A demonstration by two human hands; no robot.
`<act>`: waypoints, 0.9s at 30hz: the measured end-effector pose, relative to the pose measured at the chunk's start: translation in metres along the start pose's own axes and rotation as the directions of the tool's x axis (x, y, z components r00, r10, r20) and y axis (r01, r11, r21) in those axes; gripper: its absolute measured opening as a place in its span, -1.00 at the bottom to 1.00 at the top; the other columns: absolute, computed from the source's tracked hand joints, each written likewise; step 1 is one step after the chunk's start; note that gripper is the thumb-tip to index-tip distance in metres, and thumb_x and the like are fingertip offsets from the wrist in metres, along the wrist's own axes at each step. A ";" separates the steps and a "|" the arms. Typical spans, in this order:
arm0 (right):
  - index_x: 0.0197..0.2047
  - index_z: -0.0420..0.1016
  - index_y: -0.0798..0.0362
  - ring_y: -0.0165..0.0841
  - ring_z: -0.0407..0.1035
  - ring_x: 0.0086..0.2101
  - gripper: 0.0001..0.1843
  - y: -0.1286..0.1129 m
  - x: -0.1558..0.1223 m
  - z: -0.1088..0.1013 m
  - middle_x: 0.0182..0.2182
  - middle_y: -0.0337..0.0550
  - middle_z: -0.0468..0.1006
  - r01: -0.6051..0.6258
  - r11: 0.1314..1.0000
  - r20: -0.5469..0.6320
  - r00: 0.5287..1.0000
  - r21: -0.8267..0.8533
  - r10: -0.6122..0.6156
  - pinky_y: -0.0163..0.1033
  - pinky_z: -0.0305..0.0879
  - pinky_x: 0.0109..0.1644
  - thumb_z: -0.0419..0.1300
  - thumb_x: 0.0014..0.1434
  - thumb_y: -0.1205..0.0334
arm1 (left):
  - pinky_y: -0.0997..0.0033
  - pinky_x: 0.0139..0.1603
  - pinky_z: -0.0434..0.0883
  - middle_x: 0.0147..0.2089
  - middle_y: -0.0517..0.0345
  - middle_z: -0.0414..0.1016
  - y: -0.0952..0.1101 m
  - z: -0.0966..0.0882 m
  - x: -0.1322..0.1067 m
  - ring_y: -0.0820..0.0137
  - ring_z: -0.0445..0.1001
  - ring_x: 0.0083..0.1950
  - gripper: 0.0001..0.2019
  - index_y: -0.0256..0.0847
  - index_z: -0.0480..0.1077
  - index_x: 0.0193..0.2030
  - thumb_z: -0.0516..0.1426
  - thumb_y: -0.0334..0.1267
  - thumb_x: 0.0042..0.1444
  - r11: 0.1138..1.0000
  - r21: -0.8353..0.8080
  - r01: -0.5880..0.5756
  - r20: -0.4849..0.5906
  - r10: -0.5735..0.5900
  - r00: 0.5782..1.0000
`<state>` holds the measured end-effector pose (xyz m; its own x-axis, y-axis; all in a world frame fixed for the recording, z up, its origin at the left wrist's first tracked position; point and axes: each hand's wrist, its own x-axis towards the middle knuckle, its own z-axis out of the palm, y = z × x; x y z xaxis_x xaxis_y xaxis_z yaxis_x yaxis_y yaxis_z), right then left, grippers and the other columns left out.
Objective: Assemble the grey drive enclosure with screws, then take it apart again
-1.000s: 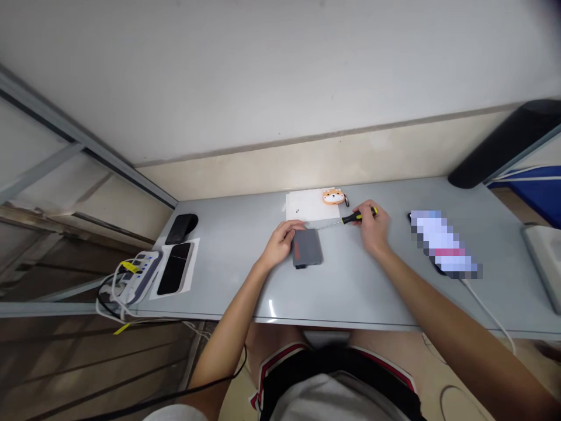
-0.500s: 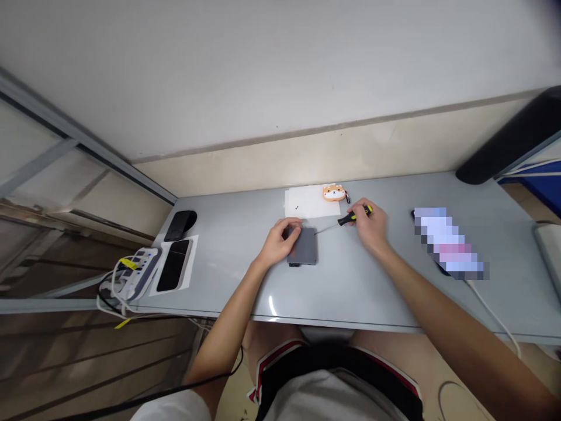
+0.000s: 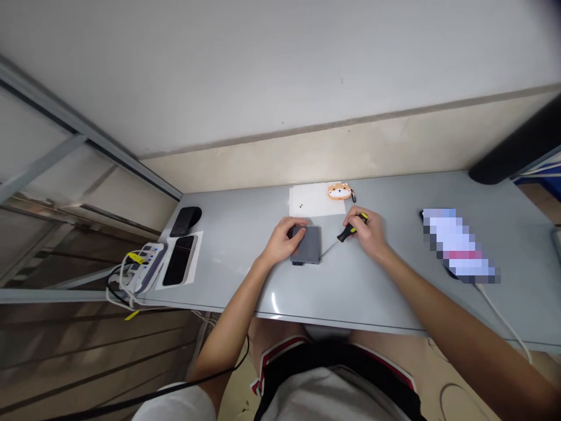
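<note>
Head view. Your left hand (image 3: 280, 240) rests on the grey bench (image 3: 245, 280) with its fingers curled over the far left corner of a flat grey box (image 3: 307, 245), gripping it. The box lies flat on the bench near the middle, with a small dark part showing at its near edge.

Your right hand (image 3: 369, 232), just right of the box, is closed round the black and yellow handle of a screwdriver (image 3: 344, 235). The thin shaft slants down and to the left, and its tip meets the near right corner of the box. Whether the tip sits in a screw cannot be told at this size.

Just beyond the box lies a white sheet (image 3: 313, 200) bearing two small dark specks (image 3: 301, 206). At the sheet's far right corner sits an orange case with a dog's face (image 3: 340, 191).

Well to the left of the box, a black phone (image 3: 179, 268) lies on its own white paper. A second dark item (image 3: 186, 220) lies beyond it, and a white power strip (image 3: 142, 266) with cables hangs at the bench edge.

Well to the right of the box lies a blurred item (image 3: 458, 248), from which a white cable (image 3: 499, 318) runs off over the near edge of the bench.
</note>
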<state>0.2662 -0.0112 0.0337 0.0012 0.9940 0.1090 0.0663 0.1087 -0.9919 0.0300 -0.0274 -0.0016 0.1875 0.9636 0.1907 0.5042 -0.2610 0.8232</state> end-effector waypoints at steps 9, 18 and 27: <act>-0.71 0.41 -0.02 -0.44 0.19 -0.66 -0.82 -0.004 0.004 -0.001 -0.71 -0.28 0.31 -0.034 0.995 -0.084 0.996 0.098 0.042 -0.32 0.08 -0.63 0.13 -0.20 0.12 | 0.08 0.17 0.48 0.00 0.05 0.62 -0.004 -0.003 0.000 0.21 0.54 0.07 -0.83 -0.10 0.53 0.00 0.13 -0.28 0.37 0.982 0.120 -0.148 0.030 0.145 0.989; -0.67 0.40 0.00 -0.50 0.18 -0.69 -0.82 0.006 0.016 -0.009 -0.67 -0.29 0.35 -0.015 0.965 -0.281 0.955 0.263 0.091 -0.36 0.02 -0.66 0.17 -0.19 0.10 | -0.08 0.37 0.28 0.16 0.03 0.54 0.013 0.002 -0.009 0.12 0.41 0.24 -0.77 0.00 0.57 0.11 0.21 -0.11 0.37 0.954 0.138 -0.264 0.138 0.246 0.959; -0.64 0.40 -0.01 -0.50 0.20 -0.68 -0.80 0.005 0.015 -0.005 -0.65 -0.31 0.36 -0.050 0.953 -0.247 0.960 0.299 0.128 -0.35 0.04 -0.64 0.20 -0.16 0.07 | -0.04 0.30 0.30 0.00 0.06 0.60 0.009 0.013 -0.007 0.16 0.45 0.13 -0.87 -0.03 0.63 -0.09 0.26 -0.11 0.37 0.976 0.096 -0.194 0.084 0.186 0.979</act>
<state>0.2712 0.0042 0.0308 0.2562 0.9666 -0.0064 -0.2356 0.0561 -0.9702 0.0437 -0.0374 -0.0024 0.3485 0.8897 0.2950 0.5368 -0.4474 0.7153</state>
